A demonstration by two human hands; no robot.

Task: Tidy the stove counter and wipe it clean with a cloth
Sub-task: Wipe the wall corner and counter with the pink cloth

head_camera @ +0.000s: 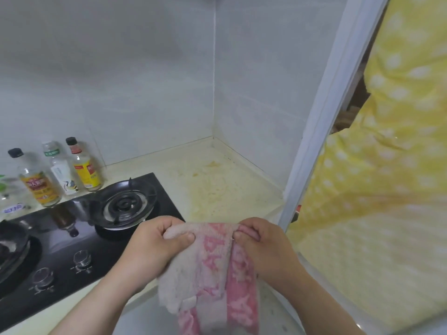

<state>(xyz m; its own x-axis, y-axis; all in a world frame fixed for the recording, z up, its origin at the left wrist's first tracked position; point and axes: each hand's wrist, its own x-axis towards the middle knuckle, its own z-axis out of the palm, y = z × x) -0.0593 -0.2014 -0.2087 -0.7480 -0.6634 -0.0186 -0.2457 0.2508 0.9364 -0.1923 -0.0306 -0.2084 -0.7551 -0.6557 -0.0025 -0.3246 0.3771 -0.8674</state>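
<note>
At the far left a dark pan (12,240) sits on the black stove (72,250), and bottles (60,172) stand in a row against the wall behind it. Judging by that row, the tidying looks largely done, though the pan may need moving. The nearer burner (125,204) is bare.

Just right of the stove's front corner, the left hand (154,245) is curled round the upper left edge of the cloth (210,274), with the thumb pressing the fabric against the fingers. The pink and white cloth is stretched between both hands along its top edge. The rest hangs down in front of the person, off the counter (242,184) and touching nothing on it. The right hand (263,245) pinches the upper right edge in the same way.

Beyond the hands, the counter between stove and corner shows a wide yellowish stain (210,189), so the wiping seems not yet begun there. That patch lies near and straight ahead of the cloth. A yellow dotted curtain (387,189) hangs at the far right.
</note>
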